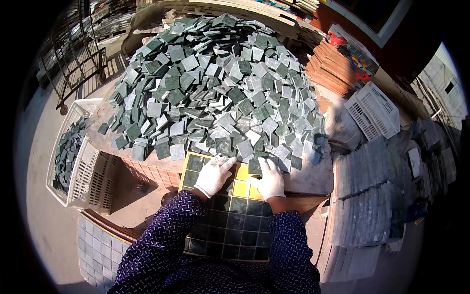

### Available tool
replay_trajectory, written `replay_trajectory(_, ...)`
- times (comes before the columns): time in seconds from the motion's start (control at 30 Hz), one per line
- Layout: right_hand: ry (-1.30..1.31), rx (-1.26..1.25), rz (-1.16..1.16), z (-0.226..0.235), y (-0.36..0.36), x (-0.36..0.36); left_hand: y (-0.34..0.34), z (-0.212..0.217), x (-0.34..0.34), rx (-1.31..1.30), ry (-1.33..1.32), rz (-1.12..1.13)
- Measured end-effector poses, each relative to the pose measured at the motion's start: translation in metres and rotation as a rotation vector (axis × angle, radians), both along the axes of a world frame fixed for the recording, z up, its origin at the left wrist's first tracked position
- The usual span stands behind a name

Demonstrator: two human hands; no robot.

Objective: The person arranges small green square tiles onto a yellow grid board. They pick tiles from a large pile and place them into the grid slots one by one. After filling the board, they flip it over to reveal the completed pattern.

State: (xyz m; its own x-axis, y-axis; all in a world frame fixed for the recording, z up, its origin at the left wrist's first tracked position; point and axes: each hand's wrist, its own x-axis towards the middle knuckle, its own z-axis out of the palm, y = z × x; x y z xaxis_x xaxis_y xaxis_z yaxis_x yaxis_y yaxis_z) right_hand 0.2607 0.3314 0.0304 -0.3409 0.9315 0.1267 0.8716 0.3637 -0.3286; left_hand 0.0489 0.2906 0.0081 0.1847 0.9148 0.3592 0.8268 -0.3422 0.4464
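In front of me a yellow gridded tray (240,188) holds rows of dark green square tiles (235,221), with bare yellow cells near its upper right. My left hand (214,175), in a white glove, lies over the upper left cells, its fingers stretched toward the yellow cells. White-gloved too, my right hand (269,182) is at the upper right edge, with a dark green tile (255,167) between its thumb and index finger. The palms hide part of the grid. Just beyond both hands rises a big heap of loose green and grey tiles (205,93).
At left stands a white plastic crate (93,181) of tiles, above a sheet of grey tiles (100,247). To the right are stacked clear plastic-like sheets (364,196), a white basket (374,110) and a pile of reddish-brown boards (330,68). A wheeled metal rack (78,59) stands far left.
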Motion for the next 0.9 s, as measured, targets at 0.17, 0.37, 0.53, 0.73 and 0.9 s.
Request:
replay_trajectory(0.17,-0.036,-0.149,0.027,0.014,0.011,-0.010,-0.024,-0.011,-0.009,0.035,0.087,0.042)
replay_trajectory(0.37,-0.002,-0.023,0.006,0.014,0.008,-0.017,-0.098,-0.003,0.022,-0.063,0.146,-0.008)
replay_trajectory(0.53,0.158,-0.126,0.097,0.028,-0.029,-0.021,-0.098,-0.012,0.017,0.002,0.061,0.017)
replay_trajectory(0.73,0.198,-0.108,0.274,-0.011,-0.045,-0.011,-0.075,-0.001,0.013,0.027,0.040,0.062)
replay_trajectory(0.9,0.364,-0.045,0.227,0.002,-0.039,0.010,-0.022,-0.001,0.012,0.011,0.244,-0.139)
